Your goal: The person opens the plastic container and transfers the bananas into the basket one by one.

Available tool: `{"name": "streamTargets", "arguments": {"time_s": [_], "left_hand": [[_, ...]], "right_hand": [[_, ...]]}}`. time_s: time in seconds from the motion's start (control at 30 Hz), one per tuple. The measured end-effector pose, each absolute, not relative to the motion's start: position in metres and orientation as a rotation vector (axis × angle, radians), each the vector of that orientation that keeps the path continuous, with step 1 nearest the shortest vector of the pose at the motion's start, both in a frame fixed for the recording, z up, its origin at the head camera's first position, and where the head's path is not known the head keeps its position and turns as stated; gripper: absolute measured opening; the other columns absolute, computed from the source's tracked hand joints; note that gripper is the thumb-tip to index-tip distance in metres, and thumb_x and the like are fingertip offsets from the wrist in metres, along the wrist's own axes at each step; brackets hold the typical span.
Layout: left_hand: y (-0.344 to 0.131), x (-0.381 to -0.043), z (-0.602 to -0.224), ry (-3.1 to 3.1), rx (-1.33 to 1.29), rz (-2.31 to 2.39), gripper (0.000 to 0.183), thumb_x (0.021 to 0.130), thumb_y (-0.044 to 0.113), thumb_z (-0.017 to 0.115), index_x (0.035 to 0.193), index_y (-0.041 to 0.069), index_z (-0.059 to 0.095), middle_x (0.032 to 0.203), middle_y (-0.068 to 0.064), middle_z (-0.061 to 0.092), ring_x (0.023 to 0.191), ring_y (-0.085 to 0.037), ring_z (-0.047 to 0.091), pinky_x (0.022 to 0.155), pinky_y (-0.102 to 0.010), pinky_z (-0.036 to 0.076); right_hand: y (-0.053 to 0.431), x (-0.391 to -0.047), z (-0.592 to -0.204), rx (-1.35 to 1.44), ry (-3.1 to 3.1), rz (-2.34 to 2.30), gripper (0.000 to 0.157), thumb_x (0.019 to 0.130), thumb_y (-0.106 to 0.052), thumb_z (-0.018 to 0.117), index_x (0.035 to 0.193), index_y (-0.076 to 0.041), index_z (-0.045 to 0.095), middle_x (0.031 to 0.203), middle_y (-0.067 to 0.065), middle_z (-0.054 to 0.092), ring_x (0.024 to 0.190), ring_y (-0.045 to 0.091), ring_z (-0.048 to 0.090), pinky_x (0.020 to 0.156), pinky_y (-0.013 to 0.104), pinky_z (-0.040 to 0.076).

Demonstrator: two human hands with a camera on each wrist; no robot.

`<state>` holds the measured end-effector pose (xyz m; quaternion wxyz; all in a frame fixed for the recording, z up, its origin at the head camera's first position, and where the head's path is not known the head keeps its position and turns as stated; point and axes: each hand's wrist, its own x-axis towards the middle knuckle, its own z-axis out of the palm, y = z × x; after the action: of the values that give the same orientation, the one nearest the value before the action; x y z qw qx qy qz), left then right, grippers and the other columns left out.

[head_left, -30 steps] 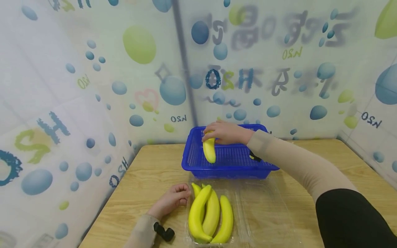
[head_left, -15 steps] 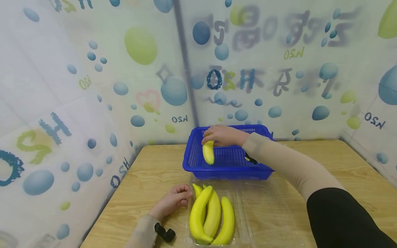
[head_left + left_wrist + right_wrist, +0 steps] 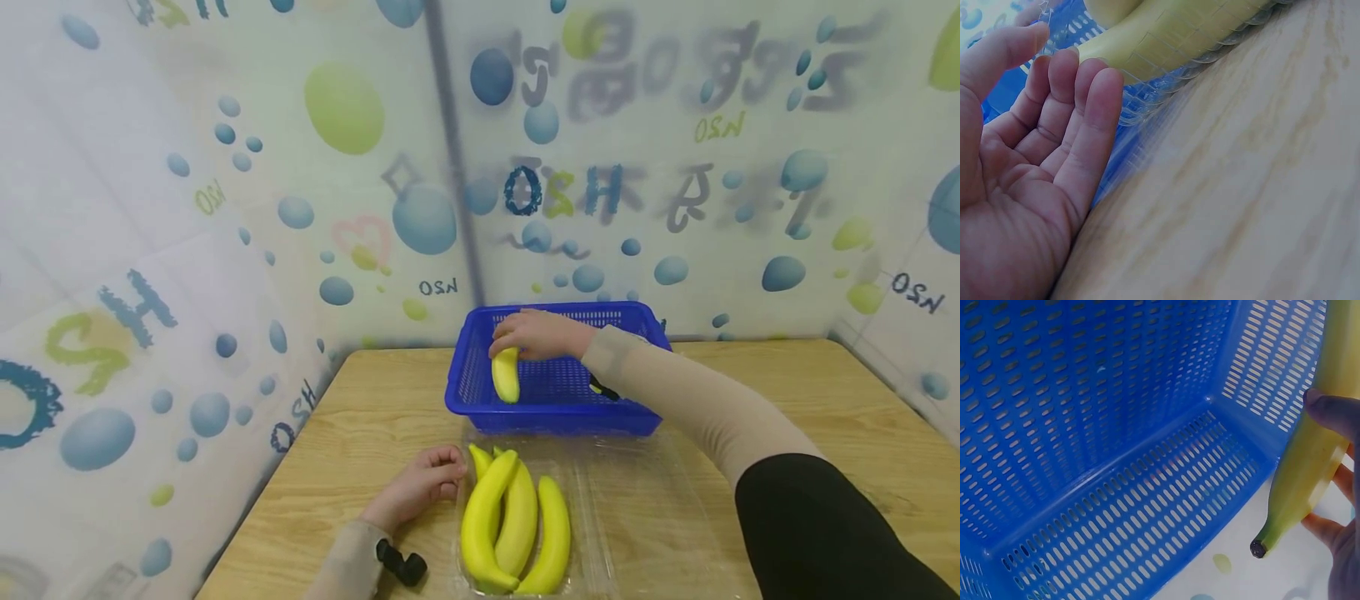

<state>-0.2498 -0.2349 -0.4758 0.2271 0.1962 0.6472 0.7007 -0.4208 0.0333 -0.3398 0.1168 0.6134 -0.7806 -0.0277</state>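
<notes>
A yellow banana [image 3: 506, 377] hangs from my right hand [image 3: 537, 335], inside the opening of a blue plastic basket [image 3: 558, 410]. In the right wrist view my thumb [image 3: 1332, 414] and fingers grip the banana [image 3: 1310, 462] around its body, its dark stem tip pointing past the basket wall. My left hand [image 3: 422, 483] lies on the table at the left edge of a clear plastic clamshell container [image 3: 592, 533]. Its fingers [image 3: 1100, 106] are loosely bent, near or touching the container's side. Several bananas [image 3: 516, 525] lie in the container's left half.
The wooden table [image 3: 352, 417] meets a printed wall [image 3: 390, 208] right behind the basket. The container's transparent lid [image 3: 652, 517] lies folded out to the right, just in front of the basket. A black wrist camera [image 3: 401, 564] sits on the left sleeve.
My right hand has lowered the banana a little deeper into the basket, and the right arm has drawn slightly left. The left hand and the bananas in the container stay put.
</notes>
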Motion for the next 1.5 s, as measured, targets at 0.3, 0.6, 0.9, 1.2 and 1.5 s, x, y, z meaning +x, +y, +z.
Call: {"name": "streamTargets", "arguments": {"time_s": [0.3,0.6,0.9,1.2,1.5], "left_hand": [[-0.235,-0.25,-0.476,1.782,0.544,1.93,0.011,0.096,0.005,0.052,0.09,0.012,0.057,0.08,0.004,0.057,0.071,-0.008,0.056,0.066,-0.024,0.05],[-0.237,-0.25,-0.478,1.782,0.55,1.932,0.011,0.096,0.006,0.051,0.09,0.013,0.058,0.08,0.005,0.057,0.07,-0.008,0.056,0.066,-0.025,0.05],[-0.237,-0.251,-0.479,1.788,0.547,1.94,0.013,0.097,0.003,0.05,0.09,0.013,0.057,0.08,0.005,0.057,0.071,-0.008,0.056,0.066,-0.024,0.051],[-0.236,-0.25,-0.479,1.778,0.553,1.949,0.012,0.096,0.003,0.051,0.09,0.012,0.057,0.081,0.004,0.057,0.071,-0.008,0.057,0.066,-0.024,0.051],[-0.236,-0.251,-0.48,1.768,0.568,1.952,0.011,0.096,0.004,0.051,0.09,0.012,0.057,0.081,0.004,0.058,0.071,-0.008,0.058,0.066,-0.024,0.051]], "right_hand": [[0.025,-0.426,-0.354,1.812,-2.308,-0.154,0.041,0.085,-0.01,0.075,0.123,-0.021,0.066,0.122,0.006,0.062,0.115,0.027,0.055,0.097,0.047,0.044],[0.018,-0.426,-0.366,1.835,-2.352,-0.182,0.041,0.085,-0.006,0.073,0.122,-0.021,0.066,0.122,0.005,0.062,0.116,0.026,0.054,0.097,0.049,0.044],[0.016,-0.427,-0.374,1.833,-2.374,-0.191,0.04,0.084,-0.006,0.074,0.121,-0.02,0.066,0.12,0.005,0.063,0.115,0.028,0.054,0.095,0.057,0.043],[0.014,-0.426,-0.382,1.828,-2.425,-0.229,0.035,0.09,-0.009,0.068,0.122,-0.022,0.066,0.12,0.004,0.063,0.114,0.025,0.056,0.095,0.049,0.046],[0.011,-0.427,-0.388,1.812,-2.48,-0.22,0.03,0.09,-0.01,0.068,0.118,-0.023,0.068,0.117,0.002,0.065,0.107,0.02,0.06,0.09,0.039,0.05]]}}
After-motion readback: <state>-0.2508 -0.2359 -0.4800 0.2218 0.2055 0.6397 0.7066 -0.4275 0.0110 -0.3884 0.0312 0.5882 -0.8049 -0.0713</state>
